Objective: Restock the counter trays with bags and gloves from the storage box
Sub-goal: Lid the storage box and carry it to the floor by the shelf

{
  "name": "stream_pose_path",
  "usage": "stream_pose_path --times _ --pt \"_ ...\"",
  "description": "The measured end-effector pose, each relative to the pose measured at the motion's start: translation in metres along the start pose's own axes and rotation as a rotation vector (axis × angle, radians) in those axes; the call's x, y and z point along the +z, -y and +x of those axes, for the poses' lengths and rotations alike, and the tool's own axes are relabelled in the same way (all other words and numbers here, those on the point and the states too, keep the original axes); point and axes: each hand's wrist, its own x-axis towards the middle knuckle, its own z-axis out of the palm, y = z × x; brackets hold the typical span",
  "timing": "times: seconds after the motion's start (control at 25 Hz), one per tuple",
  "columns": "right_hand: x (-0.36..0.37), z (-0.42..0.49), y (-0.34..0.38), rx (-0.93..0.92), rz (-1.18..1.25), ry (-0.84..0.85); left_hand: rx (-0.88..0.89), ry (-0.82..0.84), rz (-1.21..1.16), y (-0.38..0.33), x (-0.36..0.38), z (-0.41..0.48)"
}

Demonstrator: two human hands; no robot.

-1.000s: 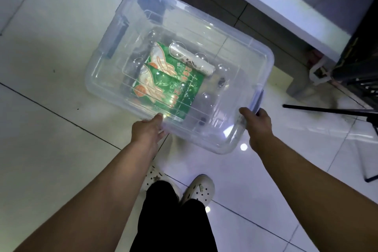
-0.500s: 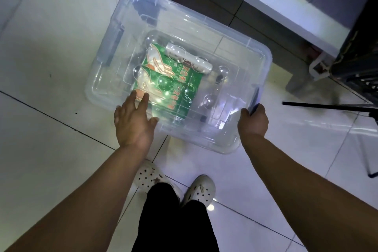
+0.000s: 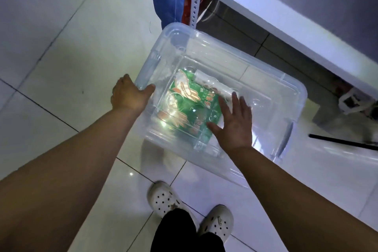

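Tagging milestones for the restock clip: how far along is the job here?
Done: nothing that shows; no counter trays are in view. In hand: the storage box sits on the floor with its lid on. The left hand grips its left end and the right hand lies flat on the lid. Left: open it, take out the green packet and white roll, then stock the trays.

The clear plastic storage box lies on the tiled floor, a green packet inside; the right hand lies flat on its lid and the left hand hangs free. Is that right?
Not quite. In the head view the left hand grips the rim of the clear plastic storage box; the rest holds.
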Motion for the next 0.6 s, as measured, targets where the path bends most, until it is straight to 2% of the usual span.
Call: stream_pose_path --times 0.16,0.2,0.24,0.4,0.52,0.6 --pt "0.015 0.006 -0.003 -0.008 -0.11 -0.017 -0.184 0.34 -0.415 0.01 -0.004 0.044" --pt "0.016 0.006 -0.004 -0.015 -0.133 -0.022 -0.186 0.377 -0.459 0.013 -0.006 0.049" --pt "0.016 0.007 -0.004 -0.017 -0.147 -0.022 -0.146 0.365 -0.442 0.015 -0.007 0.053" --pt "0.013 0.009 0.002 0.002 -0.137 0.016 0.151 0.117 -0.262 0.014 -0.005 0.044" --pt "0.007 0.008 0.005 0.005 -0.151 0.028 0.265 -0.02 -0.205 0.012 0.003 0.03" --pt "-0.003 0.013 0.0 -0.033 -0.127 -0.021 0.276 -0.056 -0.168 0.012 0.008 0.024"
